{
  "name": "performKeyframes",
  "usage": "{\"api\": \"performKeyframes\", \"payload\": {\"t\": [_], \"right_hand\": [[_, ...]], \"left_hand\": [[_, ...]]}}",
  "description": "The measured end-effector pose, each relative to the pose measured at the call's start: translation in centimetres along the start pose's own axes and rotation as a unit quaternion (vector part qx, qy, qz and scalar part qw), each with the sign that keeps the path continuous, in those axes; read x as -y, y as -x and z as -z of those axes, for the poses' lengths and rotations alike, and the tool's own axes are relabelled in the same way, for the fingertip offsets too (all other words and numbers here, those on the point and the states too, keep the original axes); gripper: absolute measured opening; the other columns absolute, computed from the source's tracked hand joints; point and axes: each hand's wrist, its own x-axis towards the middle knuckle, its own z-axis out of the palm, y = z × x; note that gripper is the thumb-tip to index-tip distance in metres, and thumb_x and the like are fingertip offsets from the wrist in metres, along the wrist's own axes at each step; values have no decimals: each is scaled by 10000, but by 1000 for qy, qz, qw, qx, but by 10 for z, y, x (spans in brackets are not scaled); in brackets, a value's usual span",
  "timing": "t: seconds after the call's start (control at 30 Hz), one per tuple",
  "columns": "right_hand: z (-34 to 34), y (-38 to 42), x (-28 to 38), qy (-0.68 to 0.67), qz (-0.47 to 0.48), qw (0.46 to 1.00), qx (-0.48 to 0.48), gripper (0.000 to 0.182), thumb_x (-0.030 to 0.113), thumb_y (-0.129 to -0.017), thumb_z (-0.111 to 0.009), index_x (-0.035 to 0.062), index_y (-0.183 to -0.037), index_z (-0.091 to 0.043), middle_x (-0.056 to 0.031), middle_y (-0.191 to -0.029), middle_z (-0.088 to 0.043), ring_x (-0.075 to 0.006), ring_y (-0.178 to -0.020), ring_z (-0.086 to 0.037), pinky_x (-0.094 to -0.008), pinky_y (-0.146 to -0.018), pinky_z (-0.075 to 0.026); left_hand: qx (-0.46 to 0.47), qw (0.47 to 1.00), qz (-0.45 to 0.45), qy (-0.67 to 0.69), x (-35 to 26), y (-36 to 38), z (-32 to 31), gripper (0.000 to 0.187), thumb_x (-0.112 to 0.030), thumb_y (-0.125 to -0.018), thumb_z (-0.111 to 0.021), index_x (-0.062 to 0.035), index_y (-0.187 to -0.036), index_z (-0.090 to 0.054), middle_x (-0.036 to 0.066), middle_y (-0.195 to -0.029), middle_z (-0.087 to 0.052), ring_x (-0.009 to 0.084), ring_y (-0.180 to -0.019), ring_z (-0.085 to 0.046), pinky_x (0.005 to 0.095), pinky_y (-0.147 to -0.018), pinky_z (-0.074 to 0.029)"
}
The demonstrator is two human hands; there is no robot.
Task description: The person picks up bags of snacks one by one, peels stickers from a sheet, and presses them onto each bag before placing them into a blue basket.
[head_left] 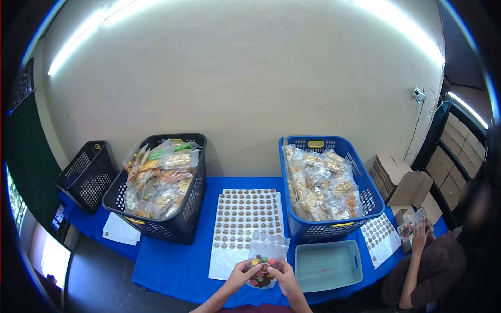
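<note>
Near the table's front edge, a clear plastic pouch [270, 244] with colourful round pieces inside is held between my two hands. My left hand [241, 274] grips its left side, and my right hand [283, 275] grips the right side. Both thumbs press beside a small round brown sticker [264, 267] on the pouch's front. My other fingers are mostly hidden behind it. Just beyond the pouch lies a white sheet of round brown stickers [245, 219], its lower rows bare. A pale green tray [327, 266] is close to my right hand.
A black basket [182, 221] and a blue basket [334, 229], both full of packed snack pouches, stand on the blue-covered table [167, 266]. Another black basket [86, 177] is far left. At right, a co-worker [425, 266] handles a pouch beside cardboard boxes [412, 190] and another sticker sheet [380, 237].
</note>
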Motion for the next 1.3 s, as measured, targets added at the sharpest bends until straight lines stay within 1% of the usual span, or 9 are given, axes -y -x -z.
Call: {"api": "performKeyframes", "payload": {"t": [0.37, 0.47, 0.57, 0.6, 0.7, 0.8, 0.9, 1.07, 1.3], "right_hand": [[-54, -13, -16, 25, 14, 999, -35, 98, 76, -809, -575, 1, -872, -574, -58, -795, -616, -89, -710, -573, -205, -648, -446], [-51, -16, -29, -2, 29, 999, -35, 124, 106, -811, -582, -8, -859, -581, -60, -787, -617, -98, -697, -578, -209, -618, -458], [-45, -15, -35, -58, 13, 996, -61, 123, 109, -814, -578, -9, -848, -587, -53, -780, -614, -89, -668, -566, -206, -603, -446], [-41, -14, -35, -82, 5, 994, -74, 124, 110, -815, -577, -9, -846, -588, -50, -778, -613, -86, -659, -562, -205, -600, -442], [-29, -8, -29, -95, 7, 990, -102, 102, 121, -829, -561, 25, -844, -592, -51, -772, -616, -92, -668, -569, -207, -613, -454], [-3, -6, -23, -51, -10, 997, -64, 117, 134, -832, -563, 28, -878, -583, -54, -799, -620, -90, -693, -576, -202, -612, -455], [16, 3, -4, 33, -27, 998, -49, 164, 159, -833, -570, 26, -928, -562, -53, -823, -621, -91, -717, -581, -198, -618, -453], [50, 20, -4, 25, 30, 998, -54, 298, 0, -756, -623, -10, -1024, -496, -63, -940, -588, -116, -812, -580, -236, -756, -463], [106, 42, 28, 48, 14, 994, -93, 288, 23, -766, -624, -28, -1016, -491, -74, -953, -588, -123, -840, -582, -238, -756, -463]], "left_hand": [[-60, 996, -53, -51, -1, 19, 35, 267, -190, -783, -639, -17, -949, -521, 20, -781, -602, 54, -675, -566, 167, -481, -451], [-75, 991, -97, -59, -2, 21, 33, 244, -170, -766, -656, -21, -911, -528, 13, -745, -602, 49, -661, -562, 160, -480, -445], [-77, 988, -93, -93, -6, 19, 28, 220, -136, -752, -666, -20, -888, -539, 22, -782, -602, 60, -709, -570, 193, -596, -455], [-70, 991, -84, -76, -5, 17, 24, 230, -179, -758, -665, -24, -889, -558, 17, -733, -601, 51, -646, -562, 168, -485, -456], [-62, 991, -71, -96, -5, 11, 8, 258, -180, -752, -671, -30, -934, -567, 13, -738, -600, 52, -647, -564, 180, -483, -467], [-68, 995, -23, -70, -5, 8, -11, 267, -200, -763, -662, -25, -945, -576, 4, -741, -597, 41, -616, -545, 173, -478, -440], [-1, 995, -60, -76, 18, -13, -9, 249, -223, -780, -644, -18, -908, -584, -3, -741, -592, 30, -573, -513, 165, -469, -397], [-43, 993, -45, -105, 30, -32, -51, 241, -233, -797, -627, 4, -830, -596, -2, -718, -590, 25, -642, -513, 182, -535, -412], [-31, 993, -101, -47, 40, -63, -120, 211, -181, -881, -490, 7, -953, -553, 68, -908, -586, 88, -807, -549, 216, -676, -452]]}}
